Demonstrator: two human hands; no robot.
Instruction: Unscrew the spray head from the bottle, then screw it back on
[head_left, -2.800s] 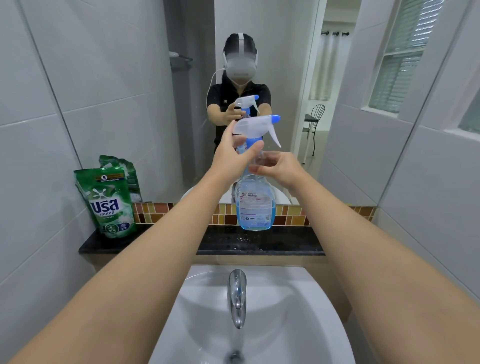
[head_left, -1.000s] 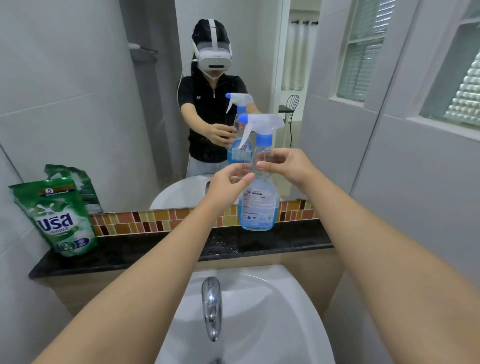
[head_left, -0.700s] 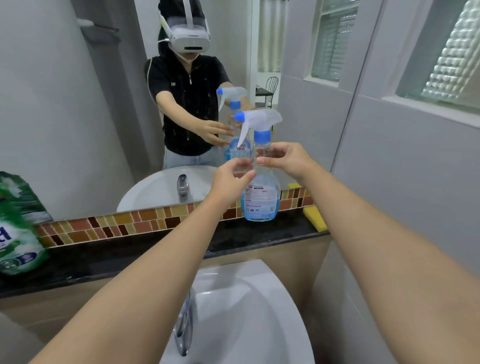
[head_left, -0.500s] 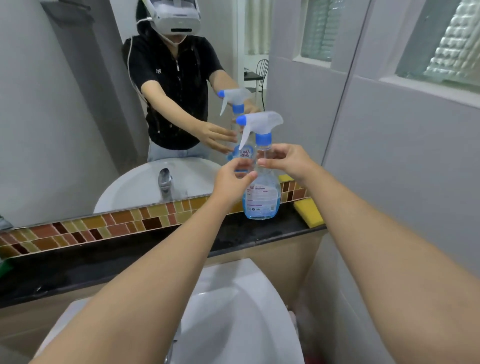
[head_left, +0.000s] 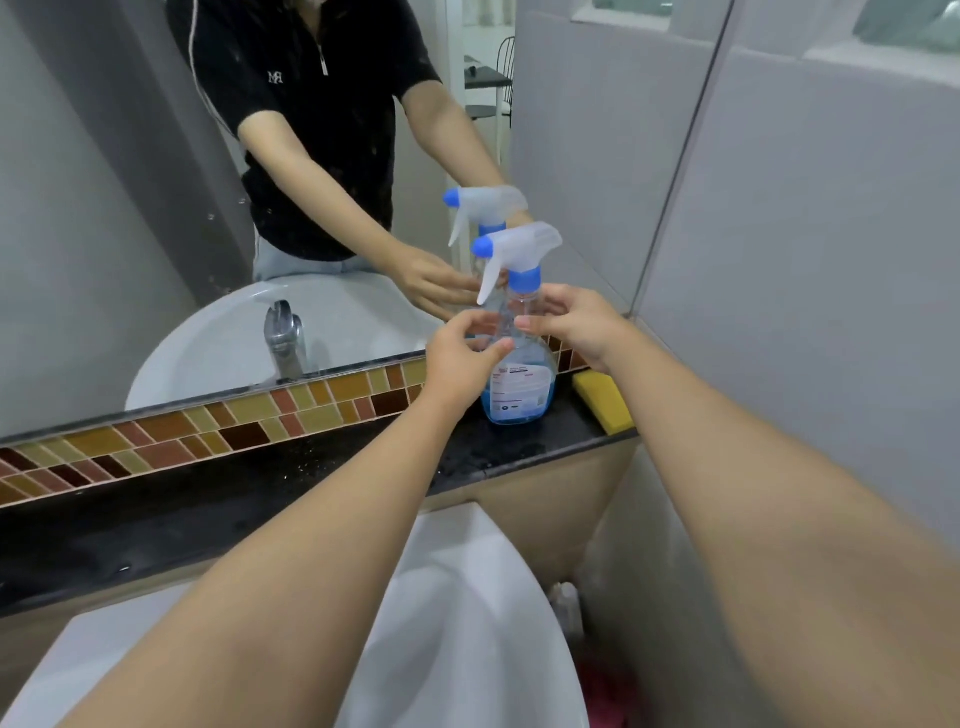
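Note:
A clear spray bottle (head_left: 519, 387) with blue liquid stands upright on the black ledge (head_left: 291, 483) in front of the mirror. Its white spray head (head_left: 522, 244), with a blue nozzle tip and blue collar, sits on the neck and points left. My left hand (head_left: 460, 358) is cupped against the bottle's left shoulder, thumb across the front. My right hand (head_left: 574, 322) holds the neck from the right, just under the collar. Neither hand touches the spray head. The mirror repeats the bottle and my arms.
A yellow sponge (head_left: 602, 400) lies on the ledge right of the bottle, against the grey tiled wall (head_left: 805, 260). A mosaic tile strip (head_left: 208, 431) runs under the mirror. The white washbasin (head_left: 467, 623) is below my arms.
My left hand has come down from the spray head to the bottle's shoulder. The nozzle now points left instead of right. The view has swung right, so the green bag is gone and the sponge shows.

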